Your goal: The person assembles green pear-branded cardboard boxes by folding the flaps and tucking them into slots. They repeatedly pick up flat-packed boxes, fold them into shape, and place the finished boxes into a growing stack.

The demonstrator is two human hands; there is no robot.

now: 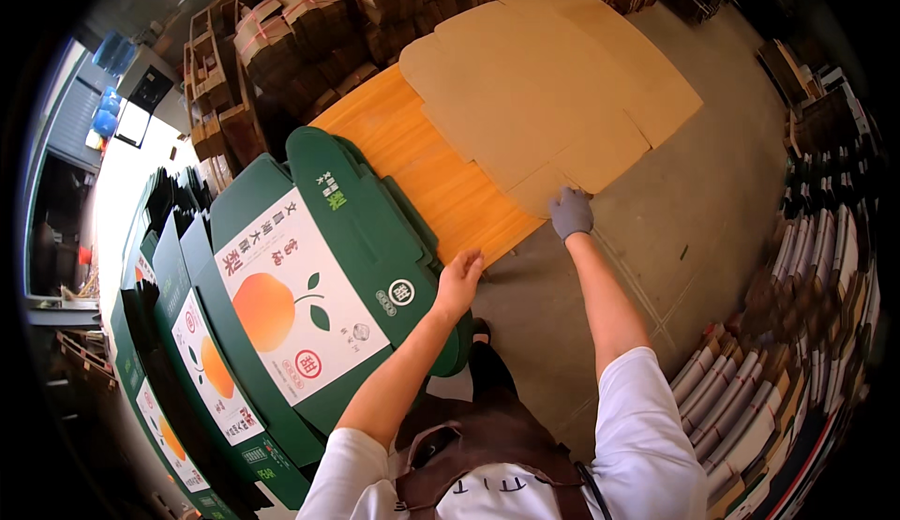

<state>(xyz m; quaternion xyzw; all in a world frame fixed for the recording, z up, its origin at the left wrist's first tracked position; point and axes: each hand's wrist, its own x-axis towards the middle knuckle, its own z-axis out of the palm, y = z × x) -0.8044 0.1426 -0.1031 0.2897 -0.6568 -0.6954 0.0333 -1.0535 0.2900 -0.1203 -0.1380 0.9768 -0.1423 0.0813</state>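
A large flat brown cardboard blank (553, 79), cut with slots and flaps, lies on the far part of the wooden table and overhangs its right side. My right hand (572, 212), in a grey glove, is closed on the blank's near corner. At the table's near edge, my bare left hand (461, 281) hovers with its fingers loosely curled and apart, nothing seen in them. Just left of it is a stack of flat green carton blanks (366, 239), the top one printed with an orange fruit on a white panel.
Bare wood of the table (450, 173) shows between the green stack and the brown blank. More green cartons (192, 351) stand at left. Bundled cardboard (309, 32) is piled behind. Rows of stacked blanks (741, 407) line the right side. A water dispenser (148, 84) stands far left.
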